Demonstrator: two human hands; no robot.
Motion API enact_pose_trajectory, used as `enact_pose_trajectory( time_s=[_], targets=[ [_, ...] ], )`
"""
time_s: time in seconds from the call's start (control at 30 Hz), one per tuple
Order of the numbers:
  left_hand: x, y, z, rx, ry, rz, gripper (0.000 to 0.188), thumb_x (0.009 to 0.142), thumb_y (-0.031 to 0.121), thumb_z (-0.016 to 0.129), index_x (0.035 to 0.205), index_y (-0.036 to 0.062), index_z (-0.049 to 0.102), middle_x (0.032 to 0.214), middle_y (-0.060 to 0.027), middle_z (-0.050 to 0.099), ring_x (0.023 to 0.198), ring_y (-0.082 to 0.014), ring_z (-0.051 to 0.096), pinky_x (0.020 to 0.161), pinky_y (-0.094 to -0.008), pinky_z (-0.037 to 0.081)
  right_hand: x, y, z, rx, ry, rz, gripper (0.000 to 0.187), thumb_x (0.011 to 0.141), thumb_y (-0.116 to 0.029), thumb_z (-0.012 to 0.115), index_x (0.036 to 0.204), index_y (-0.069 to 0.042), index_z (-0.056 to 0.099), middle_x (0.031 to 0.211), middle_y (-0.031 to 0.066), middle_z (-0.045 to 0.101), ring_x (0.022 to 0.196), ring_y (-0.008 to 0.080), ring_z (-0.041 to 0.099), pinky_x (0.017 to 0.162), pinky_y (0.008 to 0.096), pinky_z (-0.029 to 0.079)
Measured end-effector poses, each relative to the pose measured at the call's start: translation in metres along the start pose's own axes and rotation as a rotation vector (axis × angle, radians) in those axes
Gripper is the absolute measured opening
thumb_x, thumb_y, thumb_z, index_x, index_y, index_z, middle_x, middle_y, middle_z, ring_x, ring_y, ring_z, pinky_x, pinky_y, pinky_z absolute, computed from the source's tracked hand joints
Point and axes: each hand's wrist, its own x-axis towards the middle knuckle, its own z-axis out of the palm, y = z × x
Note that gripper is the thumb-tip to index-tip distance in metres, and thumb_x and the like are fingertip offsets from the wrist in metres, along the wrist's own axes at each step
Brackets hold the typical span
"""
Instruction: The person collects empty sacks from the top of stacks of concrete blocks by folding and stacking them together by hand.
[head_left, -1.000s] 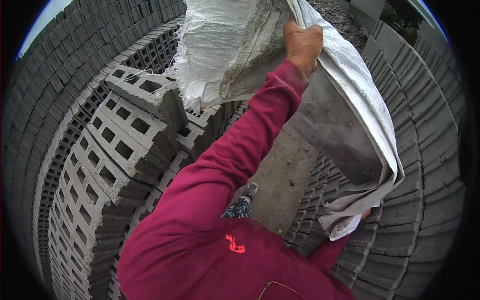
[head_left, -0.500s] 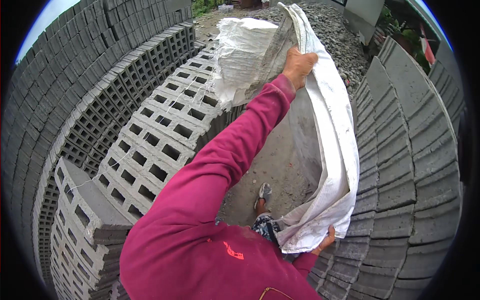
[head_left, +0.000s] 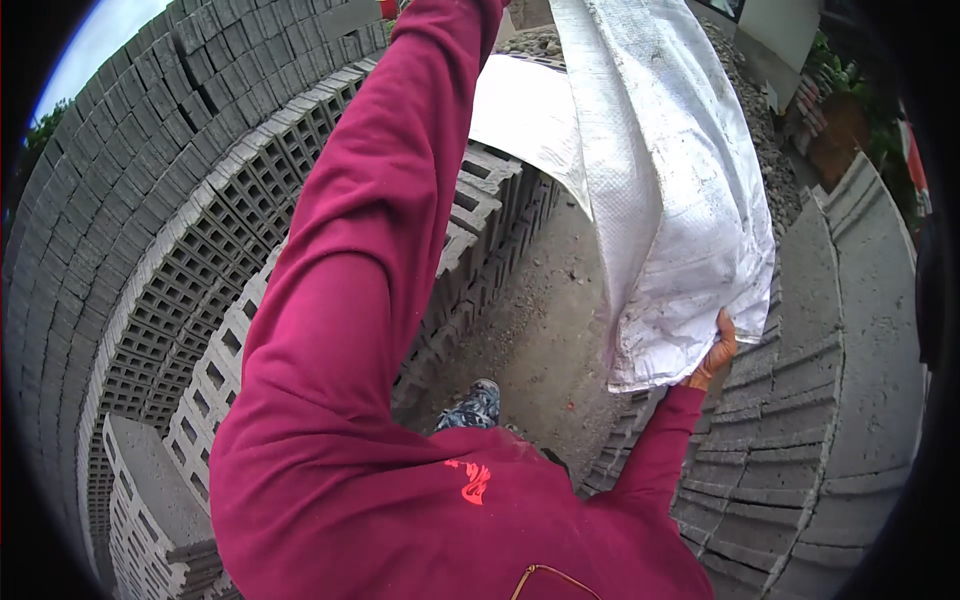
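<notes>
A large white woven sack [head_left: 670, 200] hangs stretched out in front of me, creased and smudged with dirt. Its lower right corner is gripped by my right hand [head_left: 717, 352], the thumb lying over the fabric and the other fingers partly hidden behind it. My left arm, in a maroon sleeve [head_left: 370, 220], reaches up past the top edge, so the left hand is out of sight. A bright white flap of the sack spreads left over the concrete blocks.
Stacked hollow concrete blocks [head_left: 215, 370] stand on my left, with a taller wall of blocks [head_left: 110, 170] behind. Rows of grey slabs [head_left: 770, 440] line the right side. Between them runs a dirt path [head_left: 545, 340], where my foot shows. Gravel lies beyond the sack.
My left arm has swung up and forward, taking the hand out of the picture. The sack has opened out and risen, and my right hand has moved up and slightly right with its corner.
</notes>
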Motion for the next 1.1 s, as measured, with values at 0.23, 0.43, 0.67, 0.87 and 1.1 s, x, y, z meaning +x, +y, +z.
enact_pose_trajectory(
  time_s=[0.23, 0.43, 0.67, 0.87, 1.1],
  targets=[
    [0.128, -0.069, -0.147, 0.016, 0.130, 0.074, 0.032, 0.081, 0.006, 0.063, 0.110, -0.0063, 0.056, 0.104, -0.0154, 0.062, 0.094, -0.0252, 0.062, 0.084, -0.0333, 0.053, 0.273, 0.053, 0.096, -0.097, -0.258, 0.049, 0.036, 0.081, -0.010, 0.063, 0.113, 0.005, 0.057, 0.106, 0.0151, 0.065, 0.096, 0.0280, 0.063, 0.094, 0.0406, 0.048],
    [0.101, -0.204, -0.348, -0.202, 0.392, -0.051, 0.043, 0.082, 0.007, 0.064, 0.121, -0.0061, 0.050, 0.119, -0.0205, 0.056, 0.109, -0.0291, 0.056, 0.097, -0.0426, 0.047, 0.462, 0.141, 0.114, -0.309, -0.295, 0.200, 0.028, 0.078, -0.004, 0.065, 0.105, 0.005, 0.061, 0.097, 0.0111, 0.066, 0.090, 0.0236, 0.065, 0.087, 0.0360, 0.052],
    [-0.117, -0.339, -0.500, 0.296, 1.072, -0.451, 0.035, 0.077, -0.001, 0.064, 0.110, -0.0080, 0.055, 0.101, -0.0152, 0.064, 0.089, -0.0277, 0.064, 0.082, -0.0386, 0.052, 0.528, 0.244, 0.014, -0.606, -0.094, 0.621, 0.034, 0.067, 0.000, 0.071, 0.100, 0.008, 0.063, 0.092, 0.0122, 0.067, 0.080, 0.0247, 0.065, 0.075, 0.0361, 0.053],
    [-0.137, -0.359, -0.463, 0.468, 1.215, -0.427, 0.036, 0.077, 0.010, 0.067, 0.106, -0.0086, 0.055, 0.095, -0.0118, 0.062, 0.084, -0.0228, 0.061, 0.074, -0.0365, 0.050, 0.542, 0.254, -0.023, -0.625, -0.058, 0.616, 0.041, 0.065, 0.004, 0.072, 0.105, 0.004, 0.063, 0.095, 0.0094, 0.067, 0.082, 0.0235, 0.065, 0.079, 0.0356, 0.052],
    [-0.137, -0.346, -0.523, 0.828, 1.237, -0.414, 0.044, 0.079, 0.017, 0.065, 0.113, -0.0089, 0.055, 0.108, -0.0143, 0.061, 0.092, -0.0237, 0.060, 0.083, -0.0361, 0.048, 0.557, 0.286, 0.021, -0.499, -0.237, 0.368, 0.047, 0.063, 0.006, 0.074, 0.108, 0.000, 0.061, 0.096, 0.0058, 0.065, 0.084, 0.0226, 0.062, 0.081, 0.0338, 0.050]
  ],
)
